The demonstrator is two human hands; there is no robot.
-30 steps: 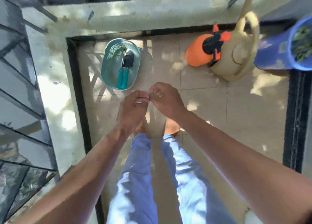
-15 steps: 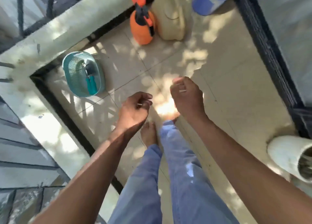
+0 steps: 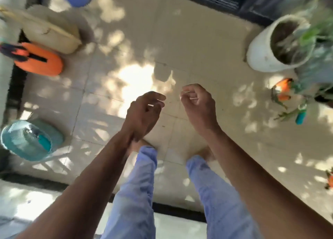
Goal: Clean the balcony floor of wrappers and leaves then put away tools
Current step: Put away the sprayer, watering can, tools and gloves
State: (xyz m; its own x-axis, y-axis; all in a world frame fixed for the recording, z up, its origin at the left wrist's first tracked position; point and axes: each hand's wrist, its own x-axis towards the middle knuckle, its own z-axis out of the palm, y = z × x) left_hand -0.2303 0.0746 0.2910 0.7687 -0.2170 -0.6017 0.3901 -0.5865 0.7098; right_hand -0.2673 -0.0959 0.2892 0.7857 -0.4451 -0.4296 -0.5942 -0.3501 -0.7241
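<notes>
Two hands are held over the tiled floor [image 3: 189, 31], the left hand [image 3: 144, 111] and right hand [image 3: 198, 103] loosely curled, nothing held; one teal basket [image 3: 27, 139] is seen left, one orange sprayer [image 3: 39, 60] beyond, one white pot [image 3: 266, 48] right; no writing is legible

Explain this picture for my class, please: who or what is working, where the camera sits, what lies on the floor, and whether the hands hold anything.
No machine here: a person works with two bare hands. The camera sits on the person's head, looking down at the hands, legs and tiled balcony floor. The left hand and right hand hang apart above the floor, fingers loosely curled; no grip on anything is visible, though the picture is blurred. At the left stand a teal basket holding a teal-handled tool, an orange sprayer and a beige watering can. At the right stands a white plant pot, with orange and green bits beside it.
</notes>
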